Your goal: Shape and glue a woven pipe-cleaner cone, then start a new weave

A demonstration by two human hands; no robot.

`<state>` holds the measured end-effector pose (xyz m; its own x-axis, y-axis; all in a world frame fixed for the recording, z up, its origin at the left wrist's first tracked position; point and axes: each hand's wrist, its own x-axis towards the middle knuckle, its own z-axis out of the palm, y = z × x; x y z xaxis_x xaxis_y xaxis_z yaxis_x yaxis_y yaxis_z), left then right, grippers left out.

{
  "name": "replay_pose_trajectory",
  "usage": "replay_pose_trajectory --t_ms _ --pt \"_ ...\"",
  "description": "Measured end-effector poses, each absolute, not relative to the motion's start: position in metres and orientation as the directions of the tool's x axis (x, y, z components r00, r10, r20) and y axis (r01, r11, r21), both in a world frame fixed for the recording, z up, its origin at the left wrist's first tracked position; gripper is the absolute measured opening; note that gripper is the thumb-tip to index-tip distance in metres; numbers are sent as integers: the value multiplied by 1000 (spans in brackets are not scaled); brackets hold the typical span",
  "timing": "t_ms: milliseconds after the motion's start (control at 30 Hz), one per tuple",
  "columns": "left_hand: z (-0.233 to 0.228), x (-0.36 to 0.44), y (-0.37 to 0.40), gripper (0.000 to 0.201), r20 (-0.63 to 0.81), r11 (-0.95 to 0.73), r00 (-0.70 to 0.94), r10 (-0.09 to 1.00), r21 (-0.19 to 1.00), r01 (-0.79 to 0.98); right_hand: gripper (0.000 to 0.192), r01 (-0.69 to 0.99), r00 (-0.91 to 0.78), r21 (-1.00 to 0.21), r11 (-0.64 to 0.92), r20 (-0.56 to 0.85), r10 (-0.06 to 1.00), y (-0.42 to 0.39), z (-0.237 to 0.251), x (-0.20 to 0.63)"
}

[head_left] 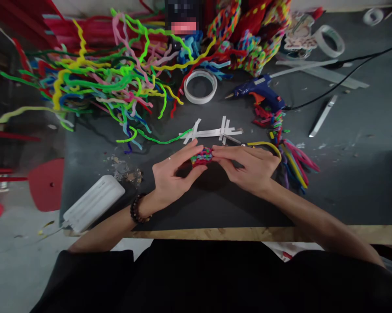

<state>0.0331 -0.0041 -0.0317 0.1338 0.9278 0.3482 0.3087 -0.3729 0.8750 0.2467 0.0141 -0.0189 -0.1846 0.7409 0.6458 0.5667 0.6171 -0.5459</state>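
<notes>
Woven pipe-cleaner piece (pixel 202 155) sits between both hands, just above the dark tabletop (pixel 346 174), near its front edge & roughly centre.

Biggest first: the tabletop, grey, w/ a bare wood strip along the front. Next, top left, a big loose tangle of pipe cleaners (pixel 101 82), green, yellow, pink, blue, spilling toward the middle. Top centre-right, a stack of finished woven pieces (pixel 254 39). Lower left, a white ribbed box (pixel 93 203) overhanging the edge. Blue glue gun (pixel 259 90) w/ a black cord behind the hands. A smaller bundle of pipe cleaners (pixel 292 158) lies right beside the right wrist. Tape roll (pixel 200 86) at centre, another roll (pixel 329 41) top right. White paper strips (pixel 212 131) just beyond the fingers.

Left hand (pixel 172 174), beaded bracelet on wrist: grip closed on the piece's left end, thumb under, fingers over. Right hand (pixel 248 167): grip closed, pinching the right end.

Handling, my guess: very light, fuzzy so not slippery, soft outside but wire core holds a bend. Squeezes out of shape easily. Best held by the ends, pinch lightly, as now.
</notes>
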Motion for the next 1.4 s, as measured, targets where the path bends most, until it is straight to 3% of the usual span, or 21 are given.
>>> replay_pose_trajectory --t_ms 200,333,500,667,867,1033,1400 --pt "-32 36 0 29 264 -268 47 963 944 193 26 521 -198 -544 658 672 713 15 -26 245" --pt "-31 33 1 27 381 -377 51 923 870 319 44 480 -265 -503 719 698 665 16 -31 245" --pt "-28 31 2 28 469 -467 97 878 794 389 28 418 -252 -591 690 654 713 14 -29 243" --pt "-27 32 3 23 512 -511 116 851 756 409 30 400 -250 -577 712 679 690 12 -26 241" --pt "-29 34 2 18 440 -437 89 893 804 404 24 400 -234 -658 638 600 765 13 -25 240" --pt "-30 33 1 24 433 -419 63 899 810 410 36 402 -270 -692 600 537 799 12 -23 241" --pt "-29 31 2 37 507 -553 235 829 681 480 13 403 -146 -815 418 393 908 10 -23 235"
